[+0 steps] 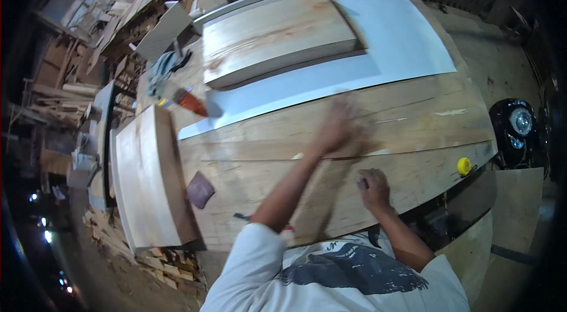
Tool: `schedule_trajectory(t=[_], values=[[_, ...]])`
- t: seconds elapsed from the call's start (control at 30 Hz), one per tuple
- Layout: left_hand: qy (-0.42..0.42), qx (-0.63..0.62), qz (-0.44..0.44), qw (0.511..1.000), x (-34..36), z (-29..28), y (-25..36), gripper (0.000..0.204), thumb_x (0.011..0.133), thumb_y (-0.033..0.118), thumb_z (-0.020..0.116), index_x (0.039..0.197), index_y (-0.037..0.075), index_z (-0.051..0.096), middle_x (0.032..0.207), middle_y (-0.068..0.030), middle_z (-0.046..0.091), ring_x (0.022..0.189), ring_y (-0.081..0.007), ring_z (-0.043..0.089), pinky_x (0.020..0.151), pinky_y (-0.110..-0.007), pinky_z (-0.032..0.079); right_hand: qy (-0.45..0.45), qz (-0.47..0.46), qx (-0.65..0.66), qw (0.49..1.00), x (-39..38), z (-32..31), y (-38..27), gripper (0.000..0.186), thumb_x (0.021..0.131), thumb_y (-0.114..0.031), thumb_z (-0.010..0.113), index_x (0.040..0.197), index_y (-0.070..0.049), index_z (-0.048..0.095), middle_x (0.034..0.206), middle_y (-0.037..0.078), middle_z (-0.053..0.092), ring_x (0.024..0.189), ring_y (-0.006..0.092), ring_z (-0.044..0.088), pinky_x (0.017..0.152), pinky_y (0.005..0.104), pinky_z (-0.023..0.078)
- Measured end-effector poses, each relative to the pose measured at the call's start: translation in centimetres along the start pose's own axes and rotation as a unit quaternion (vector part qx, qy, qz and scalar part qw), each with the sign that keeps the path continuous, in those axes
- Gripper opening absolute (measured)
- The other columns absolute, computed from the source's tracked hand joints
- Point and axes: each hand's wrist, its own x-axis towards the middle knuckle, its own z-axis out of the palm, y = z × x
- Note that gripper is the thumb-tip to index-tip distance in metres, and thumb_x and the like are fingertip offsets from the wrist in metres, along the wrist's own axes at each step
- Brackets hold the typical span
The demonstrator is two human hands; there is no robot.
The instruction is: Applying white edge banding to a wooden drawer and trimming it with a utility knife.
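Observation:
My left hand (342,126) is smeared by motion above the middle of the wooden tabletop (260,135), below the white sheet (401,34); its fingers cannot be made out. Close to the table's near side, my right hand (373,189) has its fingers curled in; whatever they may hold is hidden. A thick pale wooden panel (277,28) rests partly over the sheet at the far side. To the left lies a brown piece of sandpaper (201,190). Under my left forearm shows part of a thin tool with a dark end (242,216).
A second wooden panel (144,176) stands along the left edge. An orange bottle (190,103) lies near a grey-blue cloth (160,71). At the right edge sits a yellow tape measure (464,165), with a black motorcycle (515,129) beyond. Scrap wood (77,89) is piled at left.

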Motion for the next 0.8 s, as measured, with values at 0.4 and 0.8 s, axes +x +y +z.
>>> schedule_trajectory(t=[0.4, 0.8], values=[[0.037, 0.318, -0.309, 0.895, 9.3, 8.6, -6.1, 0.097, 0.086, 0.057, 0.052, 0.142, -0.014, 0.016, 0.151, -0.0309, 0.012, 0.143, -0.0410, 0.007, 0.115, -0.050, 0.006, -0.147, 0.011, 0.339, 0.929, 1.8, -15.8, 14.1, 0.021, 0.092, -0.020, 0.058, 0.095, -0.001, 0.064, 0.085, 0.016, 0.063, 0.079, 0.0308, 0.062, 0.070, 0.0363, 0.049], [-0.124, 0.022, 0.072, 0.989, 24.7, 29.7, 11.7, 0.074, 0.081, 0.030, 0.071, 0.141, 0.005, 0.036, 0.151, -0.0215, 0.023, 0.141, -0.0390, 0.017, 0.115, -0.048, 0.014, 0.159, 0.174, 0.294, 0.926, 7.6, -29.3, 29.9, 0.033, 0.097, -0.026, 0.049, 0.081, 0.000, 0.059, 0.069, 0.002, 0.054, 0.066, 0.0126, 0.051, 0.061, 0.0281, 0.041]])
